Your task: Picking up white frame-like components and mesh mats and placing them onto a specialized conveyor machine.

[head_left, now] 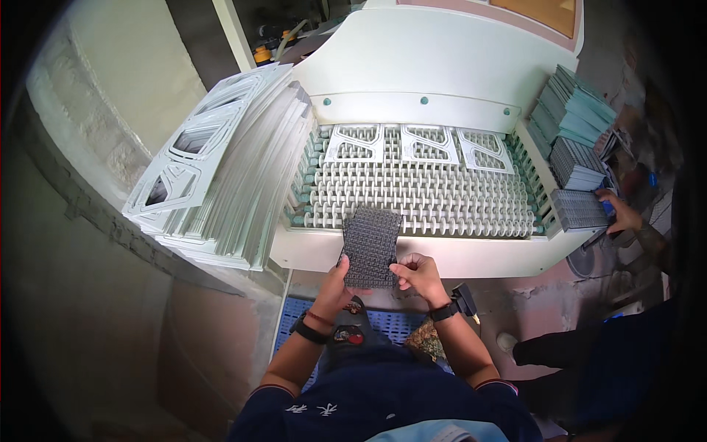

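Observation:
In front of me I hold a dark grey board (371, 249) with a fine grid pattern, its far end overlapping the near edge of the roller conveyor (420, 195). My left hand (335, 285) grips its near left side, thumb along the edge. With fingers curled, my right hand (417, 275) pinches the lower right edge. Whether it is one board or a thin stack, I cannot tell. Three white frames with cut-out openings lie across the far rollers: a left frame (356, 156), a middle frame (429, 157) and a right frame (471, 167).
A tall leaning stack of white cut-out panels (243, 177) stands left of the conveyor. Piled on the right are greenish sheets (571, 110) and grey gridded boards (578, 163). Another person's hand (624, 214) touches a grey board pile (579, 210) there. Behind rises a white machine cover (434, 59).

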Demonstrator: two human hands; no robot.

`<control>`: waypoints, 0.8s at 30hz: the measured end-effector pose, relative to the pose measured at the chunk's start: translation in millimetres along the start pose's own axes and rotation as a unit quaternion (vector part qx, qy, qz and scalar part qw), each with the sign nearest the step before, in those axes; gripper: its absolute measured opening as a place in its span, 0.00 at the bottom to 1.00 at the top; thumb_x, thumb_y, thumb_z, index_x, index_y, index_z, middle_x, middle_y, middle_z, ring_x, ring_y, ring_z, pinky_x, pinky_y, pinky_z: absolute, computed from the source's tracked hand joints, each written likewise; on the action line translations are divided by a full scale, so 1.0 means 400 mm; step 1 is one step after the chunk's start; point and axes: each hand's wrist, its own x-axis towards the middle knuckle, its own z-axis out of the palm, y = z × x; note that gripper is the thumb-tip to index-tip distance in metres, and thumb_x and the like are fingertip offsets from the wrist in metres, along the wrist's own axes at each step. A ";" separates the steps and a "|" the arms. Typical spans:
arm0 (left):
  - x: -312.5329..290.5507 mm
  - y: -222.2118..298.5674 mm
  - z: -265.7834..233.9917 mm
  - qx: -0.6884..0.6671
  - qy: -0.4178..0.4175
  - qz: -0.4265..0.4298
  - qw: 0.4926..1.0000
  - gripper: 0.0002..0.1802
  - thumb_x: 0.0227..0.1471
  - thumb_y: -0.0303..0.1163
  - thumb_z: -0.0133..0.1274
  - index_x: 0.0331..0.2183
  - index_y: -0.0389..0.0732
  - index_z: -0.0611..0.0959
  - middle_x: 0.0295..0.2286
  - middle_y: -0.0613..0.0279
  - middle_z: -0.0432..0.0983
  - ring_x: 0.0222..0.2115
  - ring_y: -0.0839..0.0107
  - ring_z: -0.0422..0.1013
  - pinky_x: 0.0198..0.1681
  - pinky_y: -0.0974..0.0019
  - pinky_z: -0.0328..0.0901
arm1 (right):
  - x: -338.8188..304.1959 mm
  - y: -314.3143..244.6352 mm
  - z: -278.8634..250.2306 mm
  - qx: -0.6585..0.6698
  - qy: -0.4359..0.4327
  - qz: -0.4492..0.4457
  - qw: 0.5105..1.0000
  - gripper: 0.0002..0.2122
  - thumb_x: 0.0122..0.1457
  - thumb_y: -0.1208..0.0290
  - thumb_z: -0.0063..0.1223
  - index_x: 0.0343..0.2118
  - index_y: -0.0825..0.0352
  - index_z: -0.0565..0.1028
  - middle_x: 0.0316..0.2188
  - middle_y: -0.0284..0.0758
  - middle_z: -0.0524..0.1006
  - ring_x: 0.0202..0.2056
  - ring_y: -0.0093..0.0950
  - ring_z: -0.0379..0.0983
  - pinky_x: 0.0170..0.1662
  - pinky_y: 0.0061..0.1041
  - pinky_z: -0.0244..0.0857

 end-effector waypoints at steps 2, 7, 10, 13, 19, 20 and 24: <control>-0.006 0.024 0.001 -0.078 -0.011 -0.020 0.997 0.25 0.58 0.45 0.36 0.51 0.38 0.63 0.42 0.53 0.71 0.38 0.59 0.72 0.31 0.55 0.73 | 0.013 -0.002 0.016 0.011 0.002 0.011 1.000 0.11 0.48 0.73 0.60 0.30 0.73 0.73 0.21 0.32 0.73 0.19 0.16 0.69 0.20 0.15 0.69; -0.014 0.041 -0.040 -0.059 -0.032 -0.014 0.998 0.29 0.57 0.48 0.37 0.52 0.36 0.62 0.46 0.51 0.67 0.44 0.56 0.69 0.41 0.50 0.69 | 0.038 -0.010 0.049 0.061 0.027 0.005 0.998 0.16 0.50 0.67 0.59 0.34 0.76 0.73 0.18 0.31 0.71 0.18 0.17 0.68 0.20 0.16 0.69; 0.008 0.055 -0.052 -0.038 0.006 -0.014 0.999 0.24 0.57 0.41 0.40 0.47 0.31 0.66 0.44 0.50 0.68 0.41 0.59 0.71 0.36 0.51 0.71 | 0.058 -0.048 0.052 -0.018 0.030 0.026 0.999 0.17 0.50 0.64 0.59 0.31 0.77 0.74 0.18 0.29 0.70 0.18 0.16 0.67 0.20 0.16 0.69; 0.033 0.076 -0.040 0.031 0.090 -0.014 0.995 0.21 0.55 0.36 0.45 0.44 0.29 0.69 0.40 0.50 0.70 0.37 0.60 0.72 0.34 0.54 0.73 | 0.087 -0.040 0.048 -0.027 0.028 0.025 0.999 0.16 0.50 0.63 0.59 0.29 0.76 0.74 0.17 0.29 0.70 0.16 0.16 0.65 0.16 0.14 0.65; 0.078 0.137 -0.014 0.001 0.098 0.018 0.995 0.15 0.52 0.33 0.50 0.37 0.30 0.73 0.33 0.56 0.73 0.32 0.63 0.73 0.31 0.55 0.73 | 0.143 -0.051 0.023 0.032 0.030 0.038 0.998 0.13 0.51 0.65 0.58 0.25 0.74 0.73 0.16 0.30 0.70 0.13 0.16 0.64 0.15 0.14 0.65; 0.090 0.139 -0.027 0.002 0.098 0.020 0.995 0.15 0.52 0.33 0.50 0.37 0.30 0.73 0.33 0.56 0.73 0.32 0.63 0.73 0.31 0.55 0.73 | 0.152 -0.058 0.023 0.023 0.036 0.040 0.998 0.13 0.51 0.66 0.57 0.24 0.73 0.73 0.16 0.29 0.70 0.13 0.17 0.64 0.16 0.15 0.65; 0.136 0.171 -0.037 0.131 0.177 0.041 0.975 0.13 0.48 0.33 0.54 0.30 0.31 0.76 0.26 0.61 0.73 0.24 0.69 0.72 0.25 0.61 0.73 | 0.173 -0.090 0.010 0.039 0.048 0.028 0.998 0.12 0.51 0.67 0.57 0.23 0.73 0.72 0.15 0.29 0.69 0.13 0.17 0.64 0.14 0.15 0.65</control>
